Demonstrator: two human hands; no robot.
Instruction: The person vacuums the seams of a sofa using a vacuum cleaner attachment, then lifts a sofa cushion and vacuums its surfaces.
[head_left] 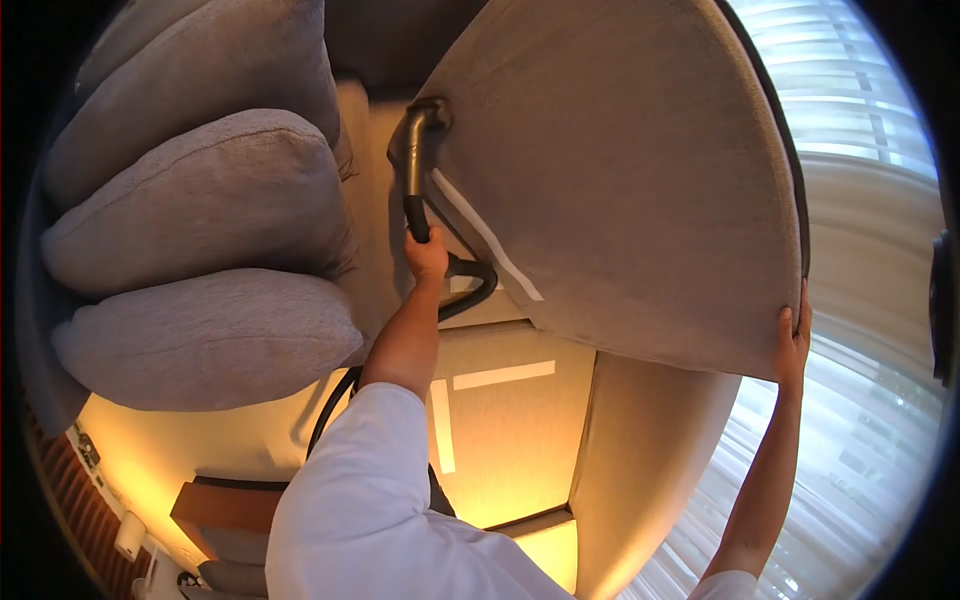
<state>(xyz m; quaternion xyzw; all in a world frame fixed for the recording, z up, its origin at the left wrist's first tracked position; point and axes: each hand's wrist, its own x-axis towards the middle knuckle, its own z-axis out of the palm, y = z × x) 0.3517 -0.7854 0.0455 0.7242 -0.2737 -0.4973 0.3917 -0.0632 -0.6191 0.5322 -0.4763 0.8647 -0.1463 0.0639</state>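
Observation:
My left hand (427, 255) is wrapped round the black handle end of a vacuum cleaner wand (414, 160). The wand's metal tube points away from me. Its dark nozzle (432, 112) is by the inner edge of a large grey sofa cushion (640, 180). A black hose (485, 285) bends round below this hand. My right hand (793, 340) grips the cushion's outer edge at the lower right corner, thumb on the grey face and fingers along the rim. The cushion stands tilted up off the sofa base (510, 400), and a pale strip (490, 235) runs near its lower left edge.
Several plump grey pillows (200, 200) line the left side. White strips (503, 375) mark the lit sofa base. A sofa arm (640, 470) is below the cushion. Window blinds (850, 80) and sheer curtains (860, 430) fill the right. A brown wooden piece (225, 515) is at lower left.

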